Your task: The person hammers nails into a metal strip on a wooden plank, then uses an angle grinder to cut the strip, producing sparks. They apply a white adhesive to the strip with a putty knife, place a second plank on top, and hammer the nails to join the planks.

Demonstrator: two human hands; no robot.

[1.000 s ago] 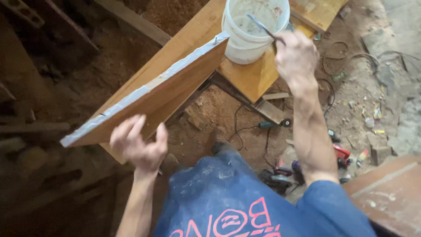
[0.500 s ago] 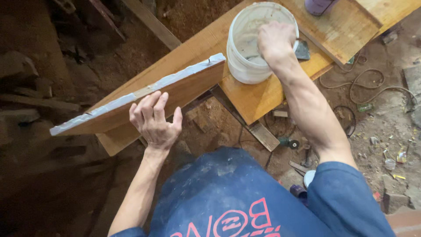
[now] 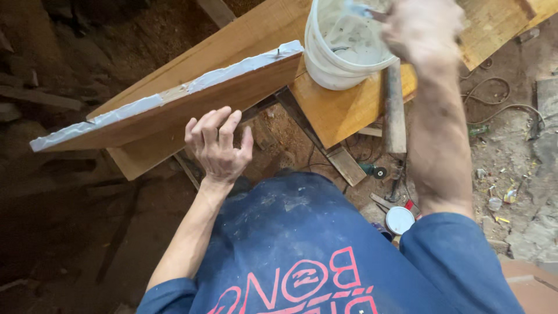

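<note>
A wooden board stands on its long edge, and a white paste coats its upper edge. My left hand is at the board's near face with its fingers spread, holding nothing. A white bucket of pale paste sits on a wide plank. Blurred with motion, my right hand is over the bucket's rim. It is closed on a thin tool whose end points into the bucket.
A wooden handle lies on the plank beside the bucket. On the dirt floor at the right are cables, a small power tool, a round white tin and scraps. Dark timber lies at the left.
My left hand has risen to the board's face with its fingers spread. My right hand has lifted from inside the bucket to above its rim. The view has moved closer.
</note>
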